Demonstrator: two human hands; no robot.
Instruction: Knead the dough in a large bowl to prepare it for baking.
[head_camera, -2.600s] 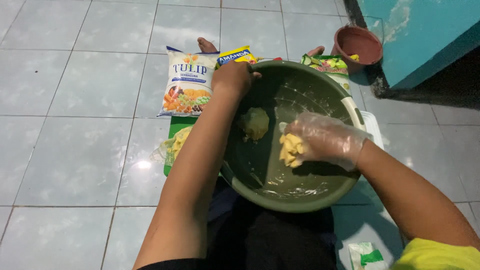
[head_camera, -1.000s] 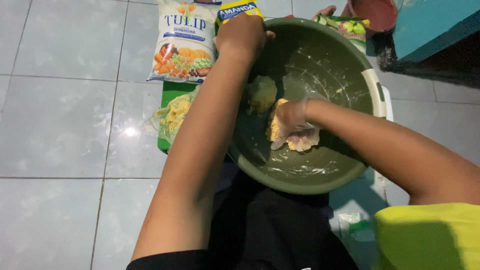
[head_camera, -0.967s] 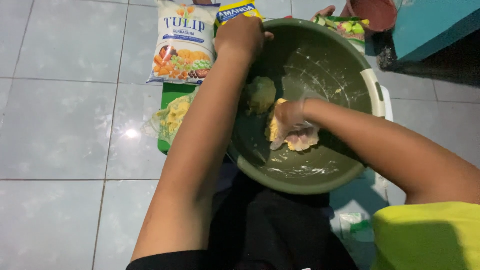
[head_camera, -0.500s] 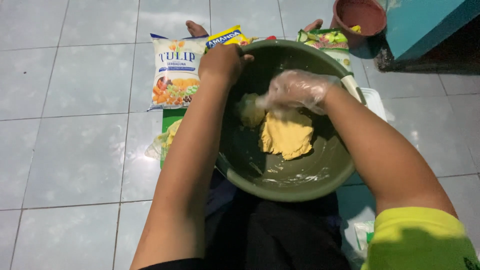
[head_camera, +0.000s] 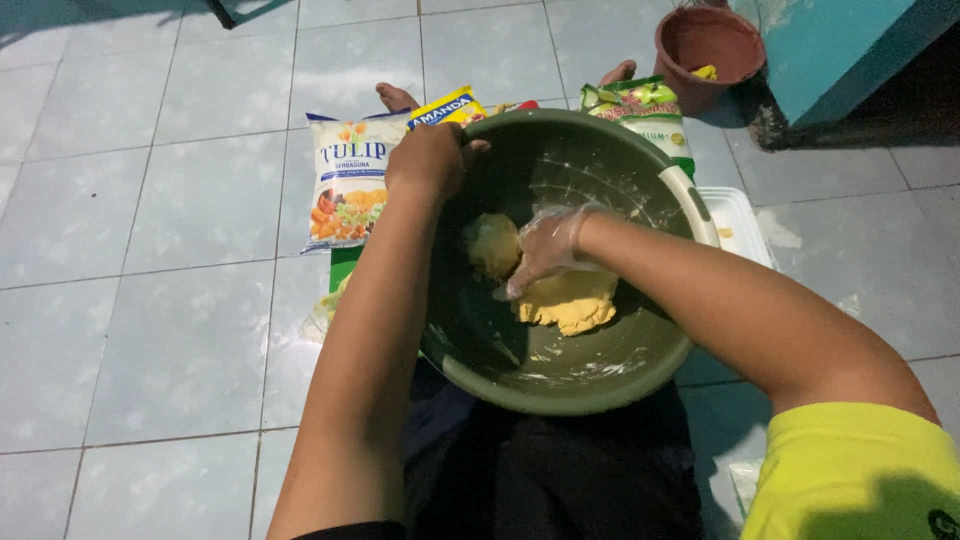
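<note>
Right hand (head_camera: 548, 250), in a thin clear plastic glove, sits centre frame inside the green bowl (head_camera: 640, 375), fingers spread flat and pressing the top edge of the yellow dough (head_camera: 572, 303). 0.5 s ago the same hand was higher, above the slab; now it is lower and further left, between the slab and the smaller dough lump (head_camera: 492, 243) by the bowl's left wall. The slab looks flatter and more spread than the clump held 2.6 s ago, so the kneading looks mid-way, two pieces not merged.

Left hand (head_camera: 428, 160), bare, is closed over the bowl's upper-left rim, same grip as before.

Bowl rests on the person's lap, centre. White flour bag (head_camera: 345, 180) at upper left on the tiled floor (head_camera: 150, 250), yellow packet (head_camera: 445, 105) above the left hand, green packet (head_camera: 640, 105) at upper centre-right, brown pot (head_camera: 708, 40) in the upper right corner.
</note>
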